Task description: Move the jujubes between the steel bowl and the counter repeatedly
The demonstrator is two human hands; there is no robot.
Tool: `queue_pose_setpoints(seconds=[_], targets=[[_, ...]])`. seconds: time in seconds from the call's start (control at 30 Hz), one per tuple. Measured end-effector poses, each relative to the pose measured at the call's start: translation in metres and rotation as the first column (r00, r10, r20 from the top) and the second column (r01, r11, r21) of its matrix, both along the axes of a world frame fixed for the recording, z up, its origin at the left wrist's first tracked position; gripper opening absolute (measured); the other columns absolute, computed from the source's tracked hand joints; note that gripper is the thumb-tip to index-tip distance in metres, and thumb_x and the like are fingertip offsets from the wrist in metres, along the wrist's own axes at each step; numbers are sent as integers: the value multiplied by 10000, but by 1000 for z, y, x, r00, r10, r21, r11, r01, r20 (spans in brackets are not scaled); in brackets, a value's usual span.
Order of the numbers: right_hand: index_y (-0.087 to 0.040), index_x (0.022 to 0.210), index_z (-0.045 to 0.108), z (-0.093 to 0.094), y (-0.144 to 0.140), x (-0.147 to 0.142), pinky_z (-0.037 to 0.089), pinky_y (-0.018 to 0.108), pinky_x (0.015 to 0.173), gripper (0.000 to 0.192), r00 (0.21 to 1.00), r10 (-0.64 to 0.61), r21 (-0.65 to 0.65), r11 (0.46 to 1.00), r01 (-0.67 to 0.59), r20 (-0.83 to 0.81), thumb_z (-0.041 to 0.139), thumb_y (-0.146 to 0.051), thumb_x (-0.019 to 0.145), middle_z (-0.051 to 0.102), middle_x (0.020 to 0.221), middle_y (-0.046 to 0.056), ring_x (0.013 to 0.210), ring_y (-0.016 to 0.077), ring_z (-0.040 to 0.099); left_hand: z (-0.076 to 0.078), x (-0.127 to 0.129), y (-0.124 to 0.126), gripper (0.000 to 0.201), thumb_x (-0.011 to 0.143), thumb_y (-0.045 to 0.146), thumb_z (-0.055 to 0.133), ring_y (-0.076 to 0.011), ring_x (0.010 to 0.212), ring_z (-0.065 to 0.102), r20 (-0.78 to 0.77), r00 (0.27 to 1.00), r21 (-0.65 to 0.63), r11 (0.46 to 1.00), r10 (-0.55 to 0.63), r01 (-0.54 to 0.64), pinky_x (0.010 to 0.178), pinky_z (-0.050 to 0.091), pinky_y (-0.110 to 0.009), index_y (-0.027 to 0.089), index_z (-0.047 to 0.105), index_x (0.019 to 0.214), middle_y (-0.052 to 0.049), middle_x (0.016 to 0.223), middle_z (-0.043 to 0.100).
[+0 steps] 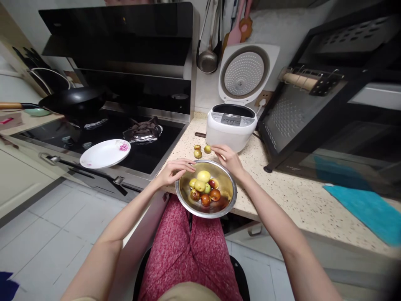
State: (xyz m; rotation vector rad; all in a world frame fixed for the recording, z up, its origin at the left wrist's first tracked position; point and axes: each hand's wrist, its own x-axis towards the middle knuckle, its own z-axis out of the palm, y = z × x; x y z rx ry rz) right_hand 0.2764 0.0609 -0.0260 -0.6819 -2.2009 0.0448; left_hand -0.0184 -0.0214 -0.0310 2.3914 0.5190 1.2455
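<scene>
Here, one steel bowl (187,200), round and shiny, sits at the near edge of the speckled counter (282,196), overhanging it toward the person's lap. Contents: a heap of small fruits (204,189), yellow-green and red-brown, piled in the bowl's middle.

Left hand (175,170): rests at the bowl's far-left rim, fingers (188,165) curled loosely and reaching inward over the rim, tips just beside the topmost yellow fruit; whether they pinch anything cannot be told.

Right hand (228,158): hovers over the far rim, fingers (217,149) partly spread and pointing left, nothing visibly gripped; its fingertips lie just short of the loose fruits.

Loose fruits (200,151): three small pieces on the counter, just beyond both sets of fingertips.

White rice cooker (231,127): lid raised, standing beyond the right fingers, behind the loose fruits.

White plate (105,154): flower-printed, left of the left fingers, on the edge of the black cooktop (103,133).

Black wok (73,100): far left, well apart.

Blue cloth (366,209): well to the right of the right fingers.
</scene>
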Motion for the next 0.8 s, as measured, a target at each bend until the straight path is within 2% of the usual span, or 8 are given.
queue_pose_setpoints(seconds=[0.13, 0.23, 0.3, 0.4, 0.53, 0.7, 0.8], targets=[[-219, 1455, 593, -20, 24, -7, 543, 506, 1086, 428, 958, -137, 91, 989, 118, 252, 485, -206, 1041, 616, 1488, 130, 1373, 281, 576, -2, 0, 0, 319, 1050, 255, 492, -283, 1223, 694, 5, 1000, 7, 1000, 8, -8, 1053, 555, -482, 194, 787, 1154, -111, 1109, 803], [-189, 1512, 528, -29, 36, -14, 492, 512, 1140, 460, 884, -184, 148, 980, 132, 429, 473, -235, 1058, 507, 1587, 155, 1499, 282, 451, -2, 0, 0, 318, 1051, 251, 496, -273, 1232, 687, 11, 998, 43, 998, 55, -56, 1080, 542, -486, 206, 767, 1211, -113, 1187, 782], [-153, 1520, 515, -31, 41, -18, 455, 513, 1173, 473, 850, -196, 186, 976, 118, 489, 487, -246, 1057, 489, 1596, 174, 1526, 288, 412, -2, 0, 1, 327, 1056, 245, 491, -264, 1259, 671, 27, 994, 58, 992, 109, -110, 1121, 517, -497, 217, 742, 1264, -111, 1256, 757], [-123, 1483, 551, -33, 44, -19, 419, 519, 1197, 449, 837, -202, 237, 967, 89, 508, 506, -247, 1053, 557, 1538, 185, 1505, 300, 440, -4, 1, 4, 351, 1071, 237, 467, -253, 1314, 636, 62, 975, 59, 974, 215, -219, 1168, 479, -512, 231, 696, 1336, -113, 1356, 707], [-135, 1419, 605, -33, 44, -17, 460, 487, 1141, 391, 855, -195, 269, 961, 68, 480, 514, -231, 1051, 661, 1397, 189, 1409, 297, 535, -8, 2, 11, 382, 1089, 260, 439, -247, 1386, 580, 54, 944, 35, 944, 326, -328, 1207, 448, -514, 248, 627, 1422, -116, 1446, 642], [-138, 1366, 632, -33, 43, -17, 503, 440, 1055, 344, 860, -186, 255, 964, 67, 475, 538, -192, 1039, 648, 1388, 191, 1329, 287, 574, -8, 2, 10, 422, 1098, 320, 423, -253, 1480, 480, -99, 943, -18, 947, 318, -321, 1267, 377, -527, 278, 548, 1499, -107, 1558, 535], [-132, 1325, 647, -32, 41, -19, 537, 405, 938, 311, 859, -174, 239, 969, 62, 482, 540, -202, 1042, 687, 1284, 182, 1177, 278, 629, -5, 3, 7, 452, 1093, 346, 433, -272, 1517, 427, -174, 943, -34, 955, 283, -293, 1280, 354, -536, 290, 503, 1536, -113, 1605, 471]])
